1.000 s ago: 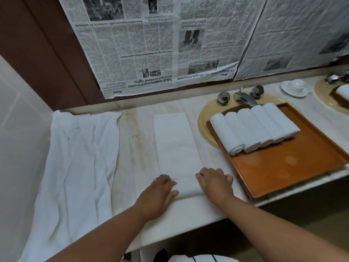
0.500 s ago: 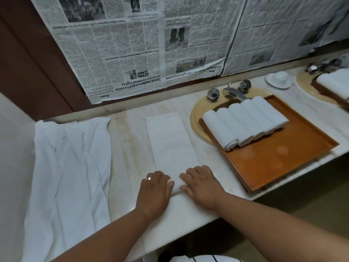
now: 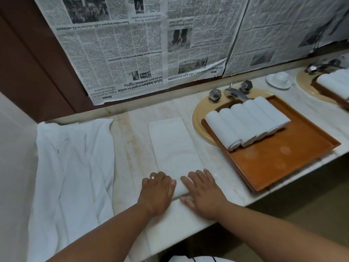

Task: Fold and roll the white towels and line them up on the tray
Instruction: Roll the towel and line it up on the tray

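Nearest to me, both hands sit on the near end of the folded towel (image 3: pixel 173 148), which lies as a long narrow strip on the counter (image 3: pixel 132 133), running away from me. The left hand (image 3: pixel 157 191) has its fingers curled down over the small roll started at that end. The right hand (image 3: pixel 203 193) lies flatter, fingers spread and pressing on the same roll. I judge this as the first turns of the roll, since most of the strip is flat beyond the fingertips.

To the left, a loose pile of towels (image 3: pixel 75 167) is spread unfolded over the counter, so I reckon several more are waiting. I cannot count them.

Further off on the right, the tray (image 3: pixel 283 157) rests partly over the sink (image 3: pixel 198 114), just beside the strip. Five rolled towels (image 3: pixel 245 125) lie side by side, touching, along its far end. The nearer half of the tray is bare wood, so there is room for this one and more.

Sheets of newspaper (image 3: pixel 141 44) cover the wall behind.
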